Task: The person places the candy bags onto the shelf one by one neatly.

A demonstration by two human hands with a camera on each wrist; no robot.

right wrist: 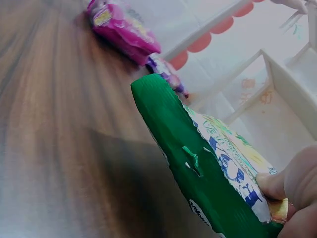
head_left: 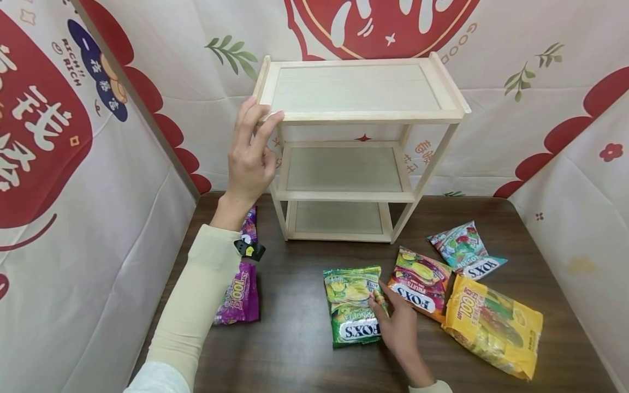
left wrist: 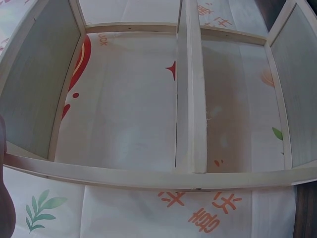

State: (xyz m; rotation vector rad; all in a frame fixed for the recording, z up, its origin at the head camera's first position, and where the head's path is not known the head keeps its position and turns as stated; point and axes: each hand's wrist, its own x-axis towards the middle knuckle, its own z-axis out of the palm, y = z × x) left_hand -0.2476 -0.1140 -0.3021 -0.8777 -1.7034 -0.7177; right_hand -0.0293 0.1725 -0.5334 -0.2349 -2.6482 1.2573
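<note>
My left hand (head_left: 249, 152) holds the front left corner of a pale wooden three-tier shelf (head_left: 368, 117), its fingers bent over the top edge. In the left wrist view the shelf frame (left wrist: 148, 177) fills the picture, with just a sliver of hand at the left border. My right hand (head_left: 400, 327) pinches the right edge of a green Fox's spring tea candy bag (head_left: 351, 297). The right wrist view shows the green bag (right wrist: 198, 163) tilted above the table, thumb on its printed face.
Right of the green bag lie a red-and-orange Fox's fruits bag (head_left: 420, 281), a light blue Fox's bag (head_left: 462, 248) and a yellow candy bag (head_left: 493, 327). Purple candy bags (head_left: 241, 295) lie at the left, partly behind my left forearm. Printed cloth walls (head_left: 123, 218) enclose the dark wooden table (head_left: 290, 327).
</note>
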